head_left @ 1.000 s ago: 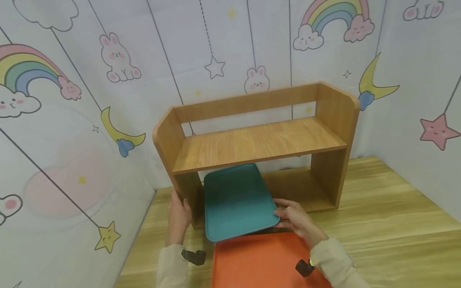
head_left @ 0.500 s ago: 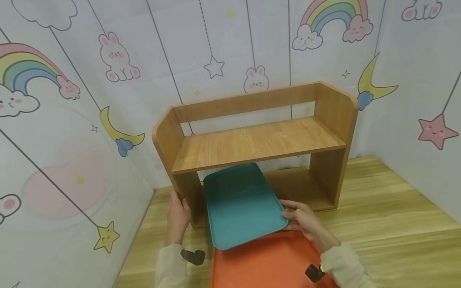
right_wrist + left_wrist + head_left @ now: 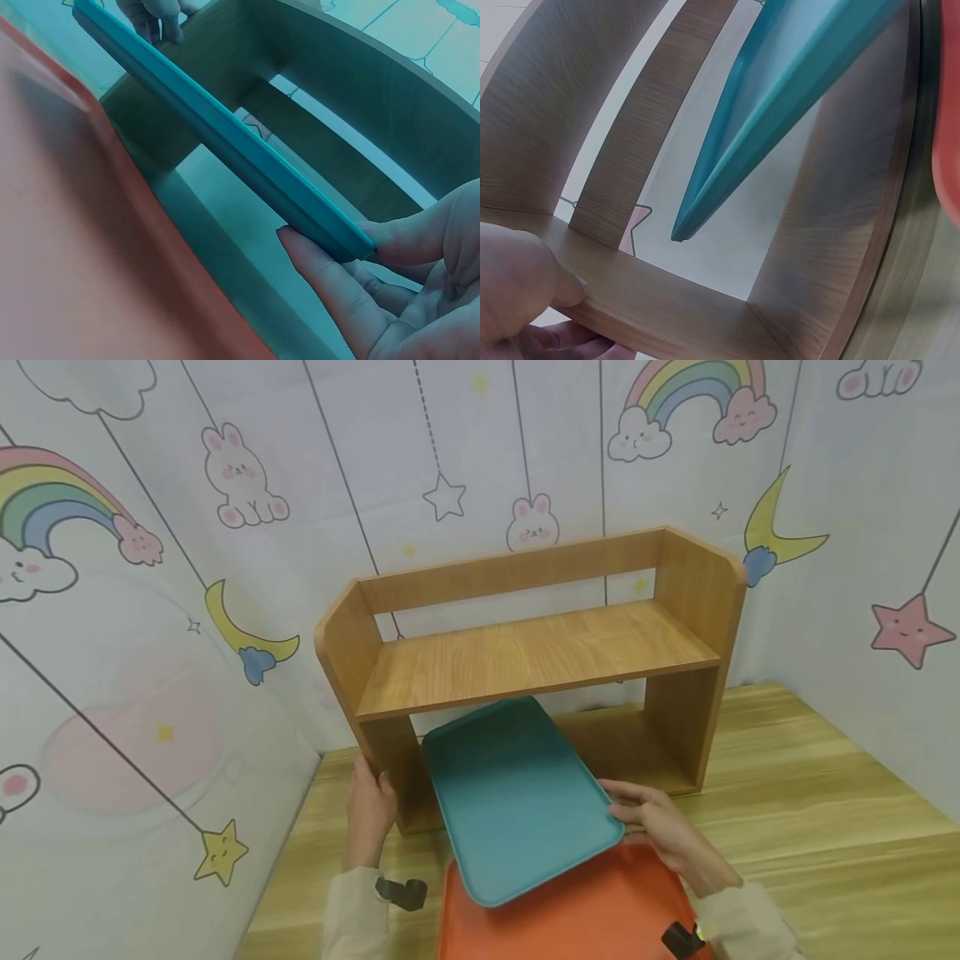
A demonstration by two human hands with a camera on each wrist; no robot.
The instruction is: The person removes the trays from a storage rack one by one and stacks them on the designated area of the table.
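A teal tray (image 3: 517, 797) lies tilted, its far end under the wooden shelf unit (image 3: 525, 652) and its near end raised over an orange tray (image 3: 570, 918). My right hand (image 3: 656, 827) grips the teal tray's near right corner, fingers under the edge and thumb beside it, as the right wrist view shows at the teal tray (image 3: 225, 142) and right hand (image 3: 375, 300). My left hand (image 3: 371, 810) grips the shelf unit's left side panel; the left wrist view shows the left hand (image 3: 525, 292) curled round the panel edge (image 3: 667, 307), with the teal tray (image 3: 780, 105) slanting inside.
The shelf unit stands on a light wooden table (image 3: 825, 827) against cartoon-printed walls (image 3: 150, 610). Its upper shelf board (image 3: 532, 656) carries nothing. The orange tray lies flat at the table's near edge.
The teal tray's near end has swung right and towards me, coming further out from under the shelf with my right hand. The left hand has stayed on the side panel.
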